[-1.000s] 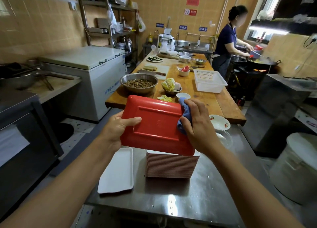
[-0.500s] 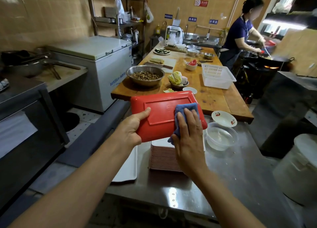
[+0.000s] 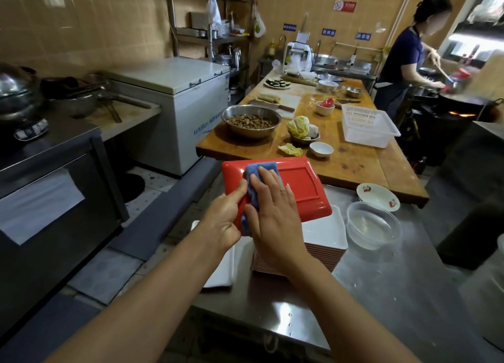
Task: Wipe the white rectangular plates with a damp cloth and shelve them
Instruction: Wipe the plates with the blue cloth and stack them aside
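Note:
A rectangular plate (image 3: 305, 188) with its red underside up is held above a stack of plates (image 3: 324, 240) on the steel table (image 3: 381, 294). My left hand (image 3: 223, 221) grips the plate's left edge, thumb on top. With fingers straight, my right hand (image 3: 272, 210) presses a blue cloth (image 3: 255, 171) flat on the left part of the red underside. One white plate (image 3: 221, 270) lies on the table left of the stack, partly hidden by my arm.
A clear plastic bowl of water (image 3: 373, 223) and a small patterned bowl (image 3: 377, 196) stand right of the stack. Beyond is a wooden table (image 3: 354, 166) with food bowls and a white basket (image 3: 368, 128). A person (image 3: 409, 62) cooks at back right. A freezer (image 3: 185, 100) stands left.
My right hand has slid the cloth from the plate's right edge across to its left side. The plate has tilted flatter and lower over the stack.

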A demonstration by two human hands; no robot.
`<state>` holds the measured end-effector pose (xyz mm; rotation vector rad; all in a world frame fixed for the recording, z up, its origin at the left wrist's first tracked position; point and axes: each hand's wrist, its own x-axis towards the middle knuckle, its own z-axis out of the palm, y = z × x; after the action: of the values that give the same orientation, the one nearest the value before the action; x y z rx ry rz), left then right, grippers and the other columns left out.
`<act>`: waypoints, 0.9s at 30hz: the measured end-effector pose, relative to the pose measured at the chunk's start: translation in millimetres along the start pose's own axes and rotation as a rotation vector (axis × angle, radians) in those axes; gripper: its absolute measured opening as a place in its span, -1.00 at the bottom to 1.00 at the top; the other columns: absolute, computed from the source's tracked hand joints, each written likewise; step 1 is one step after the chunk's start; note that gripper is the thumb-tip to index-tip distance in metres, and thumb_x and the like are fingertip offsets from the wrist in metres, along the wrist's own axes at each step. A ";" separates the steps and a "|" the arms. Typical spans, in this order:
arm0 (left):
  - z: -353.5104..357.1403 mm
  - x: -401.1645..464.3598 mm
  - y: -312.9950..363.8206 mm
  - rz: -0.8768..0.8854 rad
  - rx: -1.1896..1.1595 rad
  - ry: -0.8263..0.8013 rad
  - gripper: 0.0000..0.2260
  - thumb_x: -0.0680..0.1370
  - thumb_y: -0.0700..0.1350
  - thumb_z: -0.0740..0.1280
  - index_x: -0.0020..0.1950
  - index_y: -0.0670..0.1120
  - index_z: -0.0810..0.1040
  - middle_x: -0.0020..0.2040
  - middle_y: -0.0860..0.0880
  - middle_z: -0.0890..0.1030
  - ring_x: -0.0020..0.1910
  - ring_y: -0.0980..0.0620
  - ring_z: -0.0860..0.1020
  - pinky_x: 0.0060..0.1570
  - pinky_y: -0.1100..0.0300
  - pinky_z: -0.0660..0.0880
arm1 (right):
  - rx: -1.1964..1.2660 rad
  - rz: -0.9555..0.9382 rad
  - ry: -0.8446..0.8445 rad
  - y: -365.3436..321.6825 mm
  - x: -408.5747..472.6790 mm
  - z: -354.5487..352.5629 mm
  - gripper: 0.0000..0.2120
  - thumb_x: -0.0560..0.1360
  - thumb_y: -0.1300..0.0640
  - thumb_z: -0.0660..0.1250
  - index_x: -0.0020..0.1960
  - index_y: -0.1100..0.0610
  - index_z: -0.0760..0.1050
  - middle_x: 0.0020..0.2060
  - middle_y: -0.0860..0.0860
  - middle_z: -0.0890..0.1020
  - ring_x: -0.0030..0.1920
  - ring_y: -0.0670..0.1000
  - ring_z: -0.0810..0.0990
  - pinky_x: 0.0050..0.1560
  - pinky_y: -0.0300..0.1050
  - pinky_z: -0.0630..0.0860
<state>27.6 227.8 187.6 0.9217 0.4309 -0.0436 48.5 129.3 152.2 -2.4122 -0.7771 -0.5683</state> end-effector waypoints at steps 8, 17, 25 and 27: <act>-30.5 1.7 14.9 0.053 0.012 0.081 -0.96 0.56 -0.10 0.31 -0.06 -0.05 0.48 -0.09 -0.17 0.61 -0.13 -0.18 0.59 -0.23 -0.11 0.50 | -0.021 0.077 -0.046 42.5 14.9 -10.6 -0.36 0.50 -0.18 -0.14 0.50 0.06 0.15 0.50 0.04 0.17 0.50 0.00 0.06 0.49 0.00 -0.03; -66.6 -3.3 35.4 0.027 -0.031 0.155 -0.92 0.54 -0.06 0.34 -0.04 -0.05 0.50 0.02 -0.19 0.63 0.00 -0.21 0.59 -0.07 -0.18 0.49 | 0.369 0.396 0.056 46.0 15.7 -3.6 -0.78 0.64 0.11 0.06 0.21 0.18 0.33 0.05 0.13 0.48 -0.09 -0.06 0.46 -0.25 -0.41 0.35; -100.7 -3.0 49.0 0.093 -0.033 0.180 -0.88 0.57 -0.09 0.28 0.07 -0.09 0.51 -0.05 -0.15 0.63 -0.11 -0.13 0.60 -0.20 -0.09 0.51 | 0.490 0.515 -0.017 34.3 14.9 7.0 -0.93 0.61 0.21 0.13 0.07 0.15 0.36 -0.28 0.01 0.54 -0.34 -0.08 0.52 -0.40 -0.32 0.41; -107.8 0.3 49.2 0.221 0.058 0.190 -0.92 0.58 -0.14 0.27 0.04 -0.09 0.52 -0.09 -0.12 0.63 -0.17 -0.06 0.62 -0.19 -0.02 0.57 | 0.571 0.611 -0.013 32.3 16.6 8.8 -0.87 0.59 0.19 0.17 0.12 0.19 0.35 -0.18 0.13 0.59 -0.32 -0.02 0.54 -0.41 -0.26 0.41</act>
<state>1.9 341.8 168.3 1.0302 0.5025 0.2358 83.1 119.0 142.6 -1.9604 -0.1371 -0.0647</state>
